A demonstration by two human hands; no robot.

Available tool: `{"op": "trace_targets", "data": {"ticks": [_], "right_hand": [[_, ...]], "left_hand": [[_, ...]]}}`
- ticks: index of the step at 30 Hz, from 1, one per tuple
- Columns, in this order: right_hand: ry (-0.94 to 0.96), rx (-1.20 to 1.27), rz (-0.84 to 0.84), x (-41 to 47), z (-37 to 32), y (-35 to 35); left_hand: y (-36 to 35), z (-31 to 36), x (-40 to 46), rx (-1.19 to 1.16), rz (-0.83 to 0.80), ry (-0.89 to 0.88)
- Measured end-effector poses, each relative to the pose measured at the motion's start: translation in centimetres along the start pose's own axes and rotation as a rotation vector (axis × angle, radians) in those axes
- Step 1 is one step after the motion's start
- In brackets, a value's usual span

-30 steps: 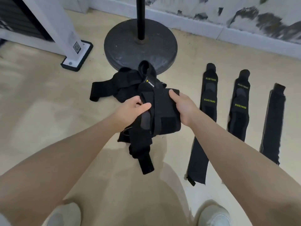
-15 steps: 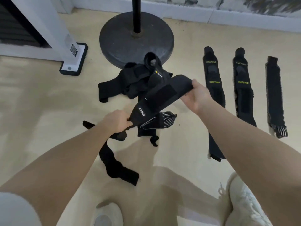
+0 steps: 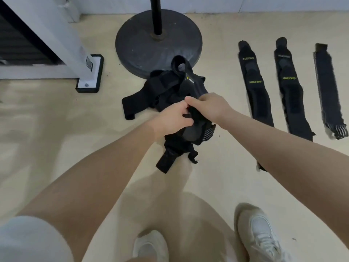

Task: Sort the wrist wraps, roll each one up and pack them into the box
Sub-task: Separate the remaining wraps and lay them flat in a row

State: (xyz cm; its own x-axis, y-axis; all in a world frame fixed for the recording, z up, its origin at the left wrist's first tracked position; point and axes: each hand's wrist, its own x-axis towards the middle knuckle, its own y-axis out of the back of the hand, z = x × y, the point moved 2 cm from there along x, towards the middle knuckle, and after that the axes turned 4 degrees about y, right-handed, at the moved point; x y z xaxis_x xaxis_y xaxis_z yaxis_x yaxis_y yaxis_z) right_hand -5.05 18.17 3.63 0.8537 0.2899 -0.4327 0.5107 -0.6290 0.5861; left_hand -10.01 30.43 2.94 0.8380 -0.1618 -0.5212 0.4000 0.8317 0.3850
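My left hand (image 3: 171, 120) and my right hand (image 3: 208, 106) meet over a bunched black wrist wrap (image 3: 190, 133), each gripping it with curled fingers. Its loose ends hang down toward the floor, one with a striped tip. Behind my hands lies a tangled pile of black wraps (image 3: 166, 89). Three wraps lie flat in a row on the right: two with yellow lettering (image 3: 254, 82) (image 3: 289, 84) and a plain one with a striped end (image 3: 329, 89). No box is in view.
A round dark stand base (image 3: 143, 40) with a pole rises just behind the pile. A white machine leg with a black foot (image 3: 90, 74) stands at the left. My white shoes (image 3: 258, 233) are on the beige floor below.
My hands, which held the wrap stretched apart half a second ago, have come together and bunched it. The long strap that trailed on the floor at left has been drawn up.
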Motion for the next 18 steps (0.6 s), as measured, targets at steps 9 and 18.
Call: {"op": "trace_targets", "data": {"ticks": [9, 18], "right_hand": [[-0.163, 0.356, 0.041, 1.3, 3.6, -0.3], [-0.489, 0.678, 0.219, 2.1, 9.2, 2.5]], "left_hand": [[-5.5, 1.3, -0.4, 0.470, 0.348, -0.142], [-2.6, -0.9, -2.7, -0.060, 0.456, -0.097]]}}
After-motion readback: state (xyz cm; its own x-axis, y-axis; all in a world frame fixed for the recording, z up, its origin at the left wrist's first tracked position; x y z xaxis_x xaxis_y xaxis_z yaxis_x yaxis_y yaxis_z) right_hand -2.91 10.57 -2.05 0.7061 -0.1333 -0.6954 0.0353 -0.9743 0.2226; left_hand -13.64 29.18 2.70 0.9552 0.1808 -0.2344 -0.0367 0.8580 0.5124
